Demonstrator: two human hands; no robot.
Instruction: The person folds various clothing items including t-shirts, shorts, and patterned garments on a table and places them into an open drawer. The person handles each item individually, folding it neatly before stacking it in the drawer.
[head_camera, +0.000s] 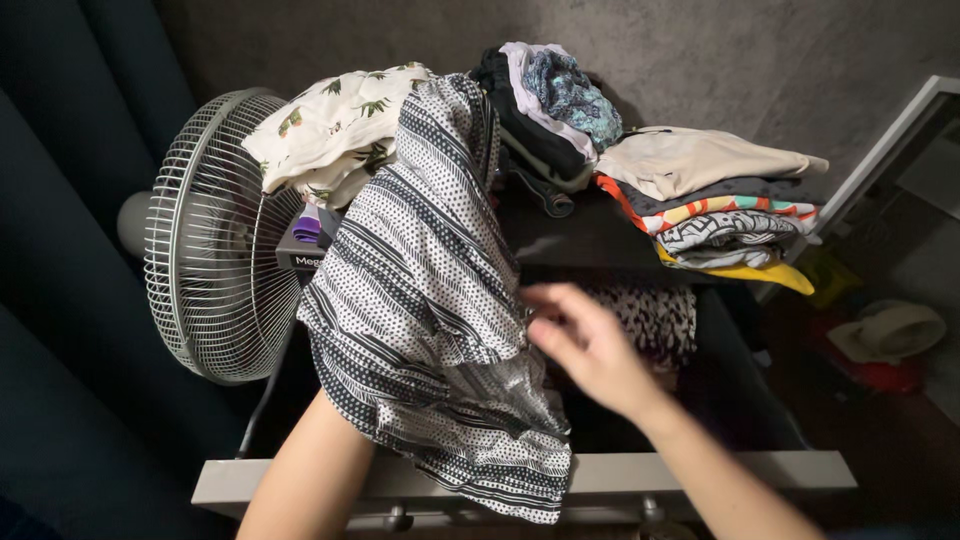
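1. A black-and-white patterned garment (430, 300) is held up over an open drawer (520, 478), draped from approx. the top of the frame down past the drawer's front edge.
2. The left hand is hidden under the cloth; only the forearm is seen going up into it, so its grip can't be told, though the fabric appears to be carried on it.
3. The right hand (585, 345) is blurred, fingers loosely spread, at the garment's right edge; whether the cloth is pinched or just brushed can't be told.
4. Handling, as judged: the garment looks thin, light and very limp, w/ soft folds and a slight sheen low down, so it may be a bit slippery. It is not fragile. It would best be taken at a hem or seam edge, since the middle only bunches.
5. Pattern: bands of stripes alternating w/ small dots, running diagonally as hung.
6. Inside the drawer, a dark speckled cloth (655, 315) is seen just behind the right hand.
7. On the dark surface behind: a folded stack (720, 215) w/ a cream top layer, striped and yellow pieces below; a rumpled dark bundle w/ blue-patterned cloth (555, 105); a cream leaf-print cloth (335, 125), crumpled.
8. To the left, a round fan w/ wire grille (215, 235) stands close beside the garment; rigid metal-look mesh, vs. all the soft textiles.
9. The wall behind is rough and grey.
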